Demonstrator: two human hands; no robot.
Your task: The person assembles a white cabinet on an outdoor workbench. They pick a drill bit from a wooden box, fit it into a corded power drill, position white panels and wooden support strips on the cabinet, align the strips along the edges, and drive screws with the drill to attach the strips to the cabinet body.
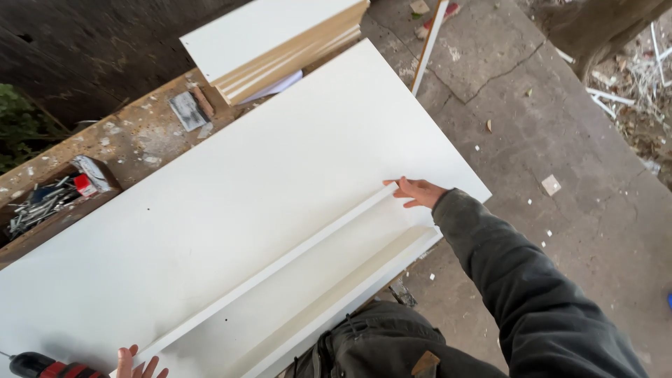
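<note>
Right hand (418,192) pinches the far end of the long white laminated strip (280,269), left hand (140,364) rests fingers-spread at its near end on the large white panel (245,161); keep both ends level.

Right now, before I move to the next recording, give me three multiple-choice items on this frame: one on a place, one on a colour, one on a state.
1. Where is the drill?
A. bottom-left corner
B. on the stacked boards
C. on the floor

2. What colour is the large panel?
A. black
B. white
C. green

3. How does the narrow strip stand?
A. rolled up
B. snapped in half
C. on edge, a hand at each end

A: it lies beside the left hand.
B: its surface is white.
C: the right hand holds the far end.
</note>
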